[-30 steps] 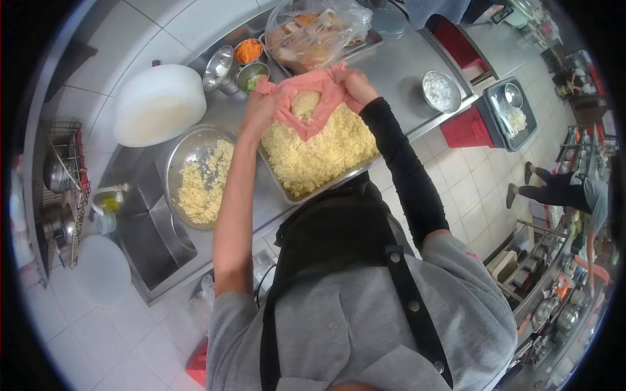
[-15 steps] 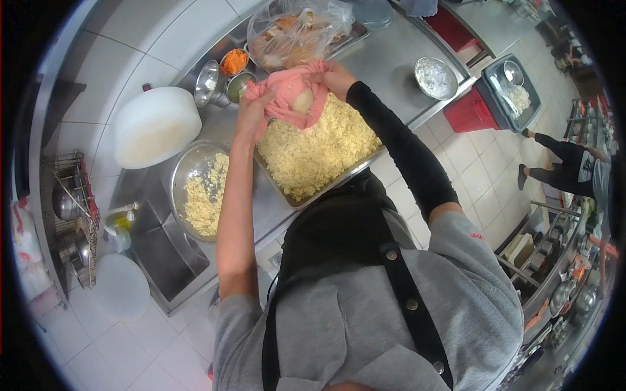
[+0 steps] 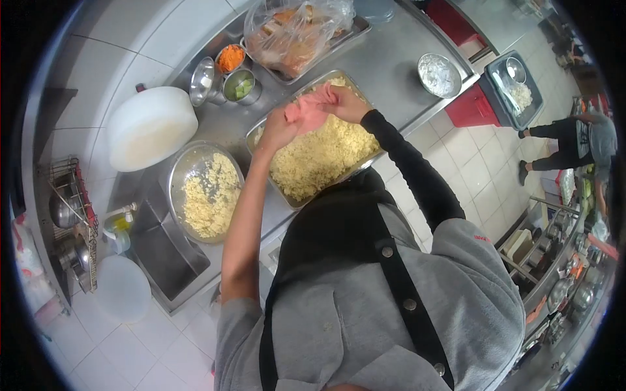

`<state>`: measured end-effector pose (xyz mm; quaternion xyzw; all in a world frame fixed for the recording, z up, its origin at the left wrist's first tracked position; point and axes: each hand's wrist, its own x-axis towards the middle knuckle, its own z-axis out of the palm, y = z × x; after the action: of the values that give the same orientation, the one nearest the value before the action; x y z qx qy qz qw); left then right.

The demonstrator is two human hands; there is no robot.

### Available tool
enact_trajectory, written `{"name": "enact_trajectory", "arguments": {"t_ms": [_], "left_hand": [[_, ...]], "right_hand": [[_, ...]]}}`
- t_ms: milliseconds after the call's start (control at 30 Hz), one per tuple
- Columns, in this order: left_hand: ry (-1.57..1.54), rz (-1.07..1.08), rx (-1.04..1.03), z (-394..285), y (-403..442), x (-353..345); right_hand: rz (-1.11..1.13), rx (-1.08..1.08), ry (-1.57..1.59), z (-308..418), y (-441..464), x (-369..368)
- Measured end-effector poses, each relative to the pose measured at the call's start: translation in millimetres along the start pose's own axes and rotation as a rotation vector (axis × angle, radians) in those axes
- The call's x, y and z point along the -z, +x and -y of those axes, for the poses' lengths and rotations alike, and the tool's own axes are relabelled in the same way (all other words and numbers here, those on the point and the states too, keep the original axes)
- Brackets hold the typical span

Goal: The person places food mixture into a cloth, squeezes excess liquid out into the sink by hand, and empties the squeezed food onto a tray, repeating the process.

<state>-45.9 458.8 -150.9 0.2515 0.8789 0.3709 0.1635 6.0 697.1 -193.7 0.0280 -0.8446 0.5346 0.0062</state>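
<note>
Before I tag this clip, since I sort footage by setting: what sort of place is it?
Most likely a commercial kitchen, judging by the steel counter, the sink set into it, and the metal tray filled with crumbly yellow food.

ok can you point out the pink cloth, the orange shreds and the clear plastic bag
Pink cloth (image 3: 312, 116): head view, on the fabric between the two hands.
Orange shreds (image 3: 231, 58): head view, middle of the heap.
Clear plastic bag (image 3: 293, 38): head view, on its crinkled upper side.
</note>
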Motion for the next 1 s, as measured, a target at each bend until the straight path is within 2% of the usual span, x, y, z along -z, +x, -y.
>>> {"name": "enact_trajectory", "arguments": {"t_ms": [133,233,333,367,467,533,633,700,733,833,900,1000], "left_hand": [[0.034,0.018,0.108,-13.5,2.3,2.4],[0.077,0.065,0.048,-27.1,-4.3,-6.3],[-0.029,-0.007,-0.041,1.2,-11.1,-39.5],[0.011,0.023,-0.03,-5.2,-13.4,-38.8],[0.113,0.094,0.006,-18.8,-21.3,-29.8],[0.16,0.123,0.028,-11.9,-18.6,-18.1],[-0.049,-0.176,-0.032,-27.3,-41.8,3.8],[-0.24,-0.131,0.086,-30.6,-49.4,17.1],[-0.332,-0.116,0.141,-33.2,-50.9,23.6],[-0.51,-0.184,0.072,-44.3,-64.4,35.7],[-0.537,-0.175,0.101,-33.4,-69.5,41.8],[-0.507,-0.194,0.09,-32.4,-74.5,47.4]], "right_hand": [[-0.071,0.045,-0.004,7.4,-14.2,-2.3],[-0.064,0.102,-0.026,18.7,-24.6,-15.2],[-0.05,0.218,-0.044,1.1,-28.9,-29.7],[-0.054,0.268,-0.047,-8.7,-27.6,-34.1],[0.038,0.236,-0.208,-15.9,-15.4,-26.4],[0.03,0.105,-0.135,-6.4,-14.9,-14.2],[-0.039,0.015,0.119,36.8,-22.0,10.5],[-0.041,-0.014,0.364,52.1,-17.7,19.5],[-0.02,0.018,0.343,44.9,-12.5,20.2],[-0.002,0.098,0.402,39.9,-4.0,22.0],[-0.045,0.119,0.601,74.3,-9.8,35.5],[-0.026,0.128,0.546,84.7,-7.4,54.1]]}}
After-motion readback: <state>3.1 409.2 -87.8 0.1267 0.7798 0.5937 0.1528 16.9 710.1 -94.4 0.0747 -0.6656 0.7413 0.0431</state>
